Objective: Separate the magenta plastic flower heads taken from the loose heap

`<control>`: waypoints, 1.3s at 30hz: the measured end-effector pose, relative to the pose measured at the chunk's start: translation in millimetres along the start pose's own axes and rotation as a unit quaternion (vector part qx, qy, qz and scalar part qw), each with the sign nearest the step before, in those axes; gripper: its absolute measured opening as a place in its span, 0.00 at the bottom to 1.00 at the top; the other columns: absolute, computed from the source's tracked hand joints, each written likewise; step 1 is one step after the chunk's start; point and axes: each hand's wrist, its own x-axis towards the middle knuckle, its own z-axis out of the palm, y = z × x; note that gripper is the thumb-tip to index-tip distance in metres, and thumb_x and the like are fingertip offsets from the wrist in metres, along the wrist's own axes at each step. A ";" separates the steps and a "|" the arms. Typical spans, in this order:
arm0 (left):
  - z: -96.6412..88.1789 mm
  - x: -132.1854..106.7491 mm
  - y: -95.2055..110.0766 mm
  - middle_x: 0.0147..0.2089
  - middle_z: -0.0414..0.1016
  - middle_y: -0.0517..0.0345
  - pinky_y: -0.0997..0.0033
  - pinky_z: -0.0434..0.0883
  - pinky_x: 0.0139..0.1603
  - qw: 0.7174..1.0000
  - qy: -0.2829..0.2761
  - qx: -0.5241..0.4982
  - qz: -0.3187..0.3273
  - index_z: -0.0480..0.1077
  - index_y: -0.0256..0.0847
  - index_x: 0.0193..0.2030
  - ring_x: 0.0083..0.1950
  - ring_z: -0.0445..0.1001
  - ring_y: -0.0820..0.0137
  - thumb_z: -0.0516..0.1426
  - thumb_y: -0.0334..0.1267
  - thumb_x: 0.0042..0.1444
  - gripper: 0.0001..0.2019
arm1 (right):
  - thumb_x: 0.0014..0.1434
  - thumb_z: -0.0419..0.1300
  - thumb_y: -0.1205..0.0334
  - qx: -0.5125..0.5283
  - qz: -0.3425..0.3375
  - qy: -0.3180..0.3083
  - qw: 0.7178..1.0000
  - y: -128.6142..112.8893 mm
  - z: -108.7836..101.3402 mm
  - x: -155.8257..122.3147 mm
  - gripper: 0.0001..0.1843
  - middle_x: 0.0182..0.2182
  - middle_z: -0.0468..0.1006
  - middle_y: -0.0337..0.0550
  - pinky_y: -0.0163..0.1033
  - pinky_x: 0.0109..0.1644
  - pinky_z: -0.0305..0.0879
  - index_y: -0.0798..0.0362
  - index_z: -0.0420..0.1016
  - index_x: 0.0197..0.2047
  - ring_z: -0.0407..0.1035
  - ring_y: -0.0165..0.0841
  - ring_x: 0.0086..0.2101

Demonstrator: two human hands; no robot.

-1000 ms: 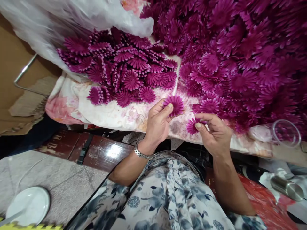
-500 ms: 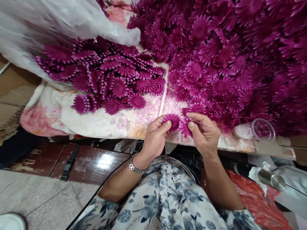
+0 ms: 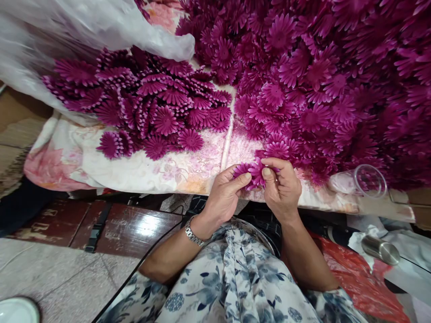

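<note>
My left hand (image 3: 225, 197) and right hand (image 3: 282, 188) pinch magenta fabric daisy flowers (image 3: 252, 172) together, fingers closed. Loose purple flower heap (image 3: 319, 80) just beyond; clear plastic cup (image 3: 369, 181) lies right.

Two bare forearms reach forward and meet. The left hand (image 3: 224, 197), a metal watch at its wrist, pinches with thumb and forefinger; the right hand (image 3: 281, 188) curls its fingers (image 3: 267, 172) closed, touching the left's.
</note>
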 end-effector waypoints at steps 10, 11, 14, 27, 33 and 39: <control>-2.0 -0.3 1.2 0.29 0.75 0.60 0.77 0.69 0.32 1.000 0.006 -0.010 -0.004 0.74 0.35 0.31 0.29 0.72 0.76 0.66 0.34 0.40 0.10 | 0.60 0.54 0.67 -0.014 -0.059 0.001 0.998 2.2 1.1 -1.7 0.10 0.34 0.78 0.40 0.36 0.38 0.70 0.48 0.69 0.45 0.74 0.30 0.34; -2.1 -0.7 0.3 0.29 0.75 0.60 0.77 0.69 0.32 1.000 0.003 -0.004 -0.001 0.74 0.35 0.31 0.30 0.72 0.76 0.67 0.33 0.39 0.10 | 0.60 0.54 0.67 -0.022 -0.065 -0.002 0.998 2.7 2.2 -1.5 0.10 0.34 0.78 0.40 0.36 0.38 0.69 0.49 0.69 0.45 0.74 0.30 0.34; -2.7 -1.1 -1.8 0.26 0.74 0.61 0.78 0.68 0.30 0.999 0.019 0.024 0.020 0.73 0.36 0.27 0.27 0.71 0.77 0.68 0.34 0.36 0.11 | 0.60 0.53 0.68 -0.040 -0.089 -0.020 0.995 2.0 4.7 -2.2 0.11 0.35 0.78 0.40 0.36 0.37 0.69 0.49 0.68 0.45 0.74 0.31 0.34; -5.4 8.2 14.4 0.23 0.72 0.64 0.78 0.67 0.25 0.985 0.117 0.052 0.116 0.71 0.37 0.26 0.24 0.69 0.77 0.68 0.33 0.33 0.12 | 0.59 0.56 0.56 -0.335 -0.042 0.046 0.940 18.2 -41.7 51.4 0.17 0.44 0.75 0.52 0.51 0.50 0.59 0.54 0.71 0.50 0.66 0.43 0.46; 1.2 10.3 1.9 0.25 0.72 0.64 0.80 0.67 0.30 0.986 0.070 0.065 0.139 0.71 0.37 0.28 0.26 0.68 0.80 0.66 0.34 0.39 0.10 | 0.59 0.57 0.58 -0.107 -0.094 -0.090 0.986 -7.5 -16.4 23.7 0.14 0.38 0.74 0.48 0.41 0.44 0.67 0.54 0.70 0.48 0.68 0.35 0.41; -2.7 9.8 3.5 0.24 0.74 0.61 0.73 0.72 0.28 0.992 0.046 0.046 0.104 0.70 0.36 0.28 0.25 0.73 0.73 0.66 0.35 0.39 0.10 | 0.59 0.56 0.68 -0.071 -0.103 -0.044 0.991 3.4 -11.7 25.7 0.05 0.29 0.74 0.42 0.34 0.35 0.67 0.55 0.72 0.38 0.69 0.29 0.31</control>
